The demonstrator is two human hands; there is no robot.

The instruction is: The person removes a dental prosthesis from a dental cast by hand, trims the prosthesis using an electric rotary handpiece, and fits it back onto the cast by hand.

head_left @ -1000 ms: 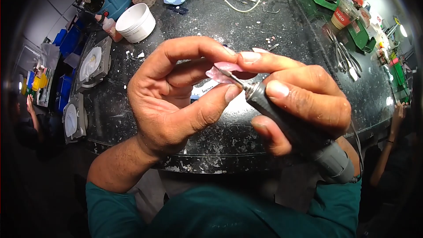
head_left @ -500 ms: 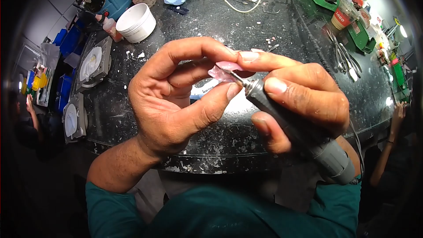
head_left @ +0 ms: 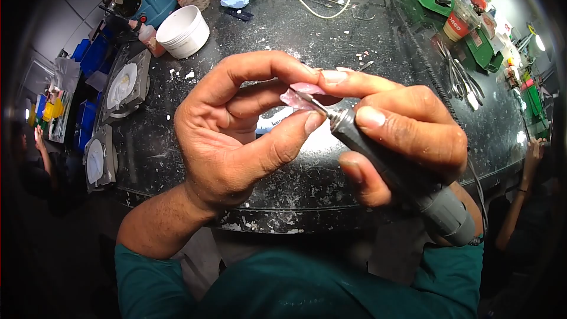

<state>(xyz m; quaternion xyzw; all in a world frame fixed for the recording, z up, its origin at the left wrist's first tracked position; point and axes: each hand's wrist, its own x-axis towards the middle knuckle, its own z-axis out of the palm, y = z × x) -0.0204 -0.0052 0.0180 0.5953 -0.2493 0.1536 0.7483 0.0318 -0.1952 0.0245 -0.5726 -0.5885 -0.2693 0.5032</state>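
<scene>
Hands meet above the worktop (head_left: 159,168): the left hand (head_left: 227,121) pinches a pink piece (head_left: 293,101) between thumb and fingers, while the right hand (head_left: 413,127) grips a dark rotary handpiece (head_left: 384,162), its metal bit (head_left: 316,104) at the piece, contact unclear. Below them, a white item (head_left: 323,146) bears dark handwriting, partly hidden and not fully readable. Farther out, right, a red-banded cup (head_left: 457,24) shows "AGO", its first letter unclear, near 1 pair of pliers (head_left: 455,75).
</scene>
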